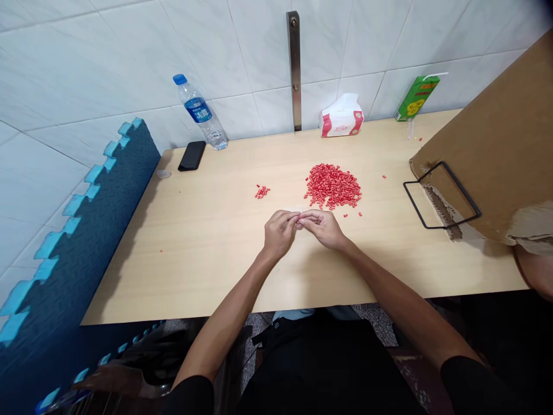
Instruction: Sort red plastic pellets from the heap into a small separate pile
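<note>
Both hands meet fingertip to fingertip over the wooden table, just in front of a large pile of small red pieces. My left hand is pinched closed at the thumb and forefinger. Against it, my right hand is pinched closed too. Whatever lies between the fingertips is too small and hidden to make out. A small group of red pieces lies beyond my left hand, and two loose pieces rest near the pile's front right edge.
A bottle and black phone are at the back left. Tissues and a green drink carton stand by the wall. Cardboard with a black wire frame is at right, a person's arm beside it. Blue foam borders the left.
</note>
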